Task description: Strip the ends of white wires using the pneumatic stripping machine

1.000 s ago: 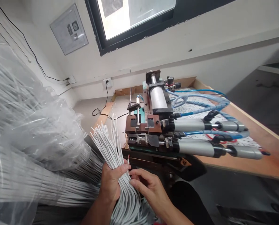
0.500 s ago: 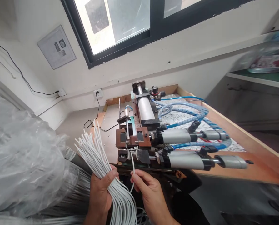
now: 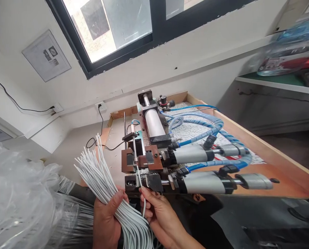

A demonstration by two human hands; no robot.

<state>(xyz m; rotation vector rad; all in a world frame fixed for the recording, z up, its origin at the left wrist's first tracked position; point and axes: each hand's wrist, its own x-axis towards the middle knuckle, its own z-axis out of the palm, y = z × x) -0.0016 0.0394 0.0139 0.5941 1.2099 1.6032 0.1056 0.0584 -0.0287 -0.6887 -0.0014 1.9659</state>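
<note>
My left hand [image 3: 109, 214] is wrapped round a thick bundle of white cables [image 3: 129, 219], whose cut ends fan out up and to the left. Between thumb and fingers, my right hand [image 3: 159, 214] pinches a single white cable [image 3: 144, 204]. That cable runs up into the jaws of a pneumatic machine [image 3: 141, 162], with its tip reaching toward the brown clamp blocks [image 3: 150, 158]. Right at the lower dark jaw [image 3: 154, 182], my right fingertips are close to the metal; whether they touch it I cannot tell.
Clear plastic wrapping [image 3: 19, 193] over more cables bulges at the left. Silver air cylinders [image 3: 203, 181] and blue hoses [image 3: 206, 126] fill the right of the wooden-edged bench [image 3: 281, 159]. A shelf [image 3: 281, 84] holding a plastic bottle [image 3: 286, 57] juts out at the right.
My right hand has moved up to the machine's jaws, and the single cable now reaches farther into them. My left hand still grips the bundle. The camera view has shifted slightly.
</note>
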